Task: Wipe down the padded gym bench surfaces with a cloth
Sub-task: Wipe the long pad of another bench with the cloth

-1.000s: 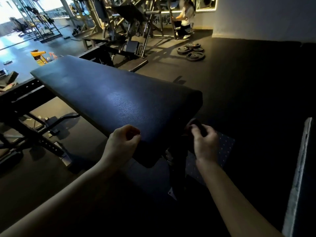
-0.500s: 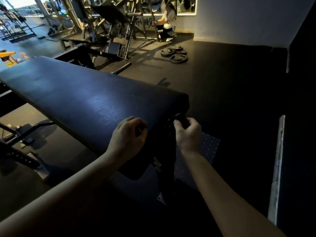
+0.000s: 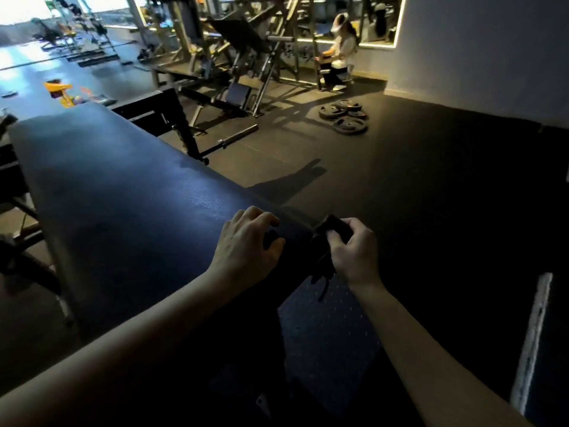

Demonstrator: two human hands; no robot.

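A padded bench [image 3: 123, 195] is seen stretching away into a dim gym, no cloth yet laid on its dark top. At the bench's near end the left hand [image 3: 246, 245] is rested on the top, fingers loosely bent and slightly apart, tips down near the bench's right edge, nothing held. Just off the bench's near right corner a dark cloth [image 3: 332, 231] is bunched, a loose tail hanging below; whether it touches the bench cannot be told in the shadow. The cloth is clamped by the right hand [image 3: 354, 254], fingers and thumb curled round it. The step in hand is judged to be bringing the cloth onto the bench. It would best be opened out and folded flat, so that a broad face is pressed down, then drawn in long overlapping strokes from the bench's near end to its far end, side edges included; the left hand would need to be lifted clear so that no patch beneath it is missed
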